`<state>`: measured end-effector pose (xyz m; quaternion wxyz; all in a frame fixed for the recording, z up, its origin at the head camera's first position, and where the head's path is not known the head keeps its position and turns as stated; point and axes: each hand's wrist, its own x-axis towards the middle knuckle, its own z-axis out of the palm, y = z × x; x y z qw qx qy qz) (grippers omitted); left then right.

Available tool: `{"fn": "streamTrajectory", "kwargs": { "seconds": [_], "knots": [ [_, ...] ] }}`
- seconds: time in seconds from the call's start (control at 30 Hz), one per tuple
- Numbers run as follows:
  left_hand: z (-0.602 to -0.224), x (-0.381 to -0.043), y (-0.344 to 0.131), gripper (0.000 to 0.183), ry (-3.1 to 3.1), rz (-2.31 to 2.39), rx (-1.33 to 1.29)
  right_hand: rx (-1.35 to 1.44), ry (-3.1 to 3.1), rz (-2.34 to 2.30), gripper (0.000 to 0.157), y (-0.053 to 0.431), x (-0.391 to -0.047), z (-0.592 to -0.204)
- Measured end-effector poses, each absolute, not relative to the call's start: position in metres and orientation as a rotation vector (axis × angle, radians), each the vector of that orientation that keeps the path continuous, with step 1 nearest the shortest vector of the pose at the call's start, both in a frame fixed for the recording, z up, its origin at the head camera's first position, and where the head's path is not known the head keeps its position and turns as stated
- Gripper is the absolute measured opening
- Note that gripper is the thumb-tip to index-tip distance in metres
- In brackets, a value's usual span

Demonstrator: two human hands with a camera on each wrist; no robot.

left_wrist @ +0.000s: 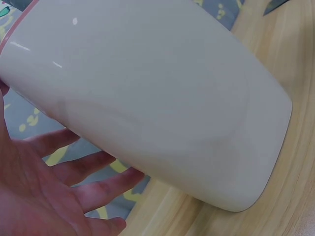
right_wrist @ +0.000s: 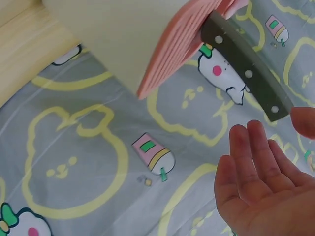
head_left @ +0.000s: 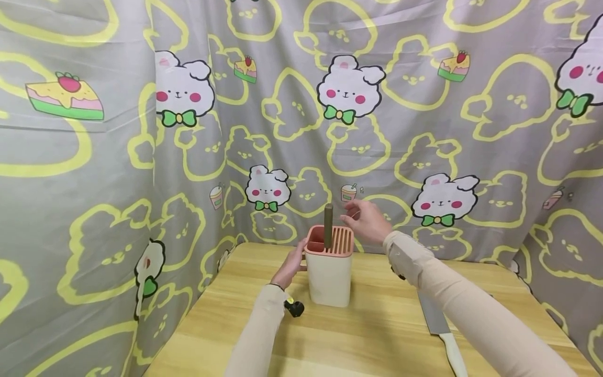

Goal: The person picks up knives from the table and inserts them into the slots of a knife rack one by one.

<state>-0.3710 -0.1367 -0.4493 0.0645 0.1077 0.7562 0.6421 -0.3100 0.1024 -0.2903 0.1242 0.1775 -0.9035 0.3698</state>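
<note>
A cream knife block with a salmon-pink slotted top stands upright on the wooden table. Out of its top rises a dark riveted knife handle; the blade is hidden inside. My left hand touches the block's left side, its fingers extended along the wall in the left wrist view. Close to the knife handle, on its right, is my right hand, fingers loosely bent and apart from it. Nothing lies between the right thumb and fingers in the right wrist view.
A cleaver with a pale handle lies on the table at the right, beneath my right forearm. A patterned grey curtain hangs behind and beside the table.
</note>
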Motion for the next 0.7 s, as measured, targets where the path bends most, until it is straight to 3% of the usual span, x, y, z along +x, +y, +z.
{"fn": "streamTrajectory", "kwargs": {
  "seconds": [0.27, 0.7],
  "knots": [
    [-0.450, -0.373, -0.137, 0.064, 2.297, 1.917, 0.322, 0.529, -2.609, 1.018, 0.029, 0.135, -0.310, -0.303],
    [-0.447, -0.373, -0.140, 0.073, 2.301, 1.905, 0.342, 0.460, -2.708, 0.922, 0.032, 0.183, -0.300, -0.333]
  ]
}}
